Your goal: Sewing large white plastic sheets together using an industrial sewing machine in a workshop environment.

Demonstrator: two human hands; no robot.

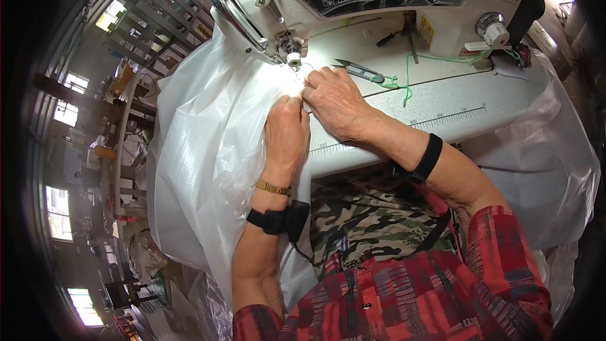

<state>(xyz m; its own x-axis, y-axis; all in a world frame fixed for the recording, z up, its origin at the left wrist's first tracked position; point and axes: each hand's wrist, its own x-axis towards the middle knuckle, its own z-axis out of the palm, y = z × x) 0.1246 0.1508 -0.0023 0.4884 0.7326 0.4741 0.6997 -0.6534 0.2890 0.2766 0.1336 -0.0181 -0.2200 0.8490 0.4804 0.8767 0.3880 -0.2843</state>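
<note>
White woven plastic sheeting (205,145) drapes over the left end of a sewing machine (372,19) and hangs down at my left. Just in front of the needle area, my left hand (287,129) is closed on the edge of this sheeting, knuckles up. Beside it, slightly farther and to the right, my right hand (334,101) pinches the same edge close to the presser foot. Bright lamp light washes out the spot at the needle, so the stitching there cannot be made out. Both sets of fingertips are partly hidden.
Thread snips (360,71) lie on the machine bed right of my right hand, with green thread (407,88) trailing from them. A dark-handled screwdriver (391,38) is behind. More translucent sheeting (536,170) hangs at the right. Shelving (123,132) stands at the left.
</note>
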